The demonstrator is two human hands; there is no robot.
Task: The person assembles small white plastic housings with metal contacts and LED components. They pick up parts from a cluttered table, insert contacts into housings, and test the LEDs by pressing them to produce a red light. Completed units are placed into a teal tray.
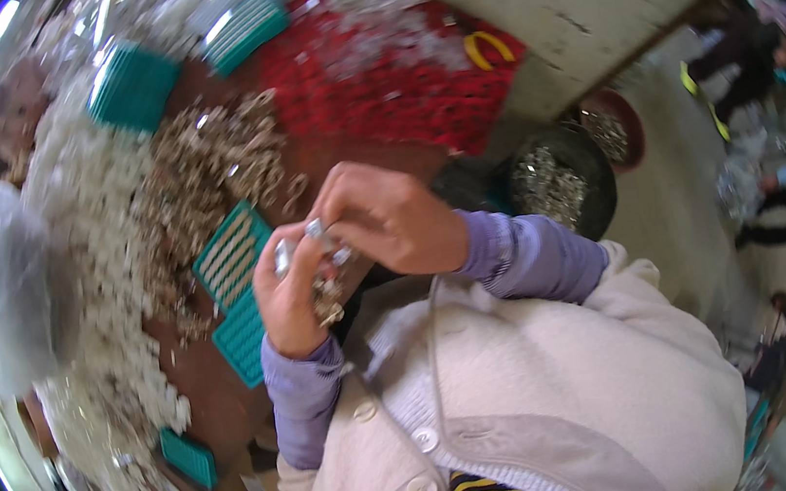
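In front of my chest both hands are raised close together, fingers bent. My left hand [293,292] is closed around several small shiny pieces; a silvery one [284,256] shows between its fingers. Below the fingers hangs a small tan and clear bundle [327,293], its kind too blurred to name. My right hand [390,218] pinches at a small silvery piece [314,228] beside the left fingertips. Just left of my left hand lies a green ridged tray [235,255] with tan strips in its slots. Another green tray [241,341] touches its near end.
Beyond the trays spreads a pile of tan looped pieces [206,160], with a heap of whitish translucent pieces [87,273] farther left. Stacked green trays [133,86] stand behind. A red cloth [392,79] bears yellow-handled pliers [489,50]. At right sits a dark tub [593,196] of shiny pieces.
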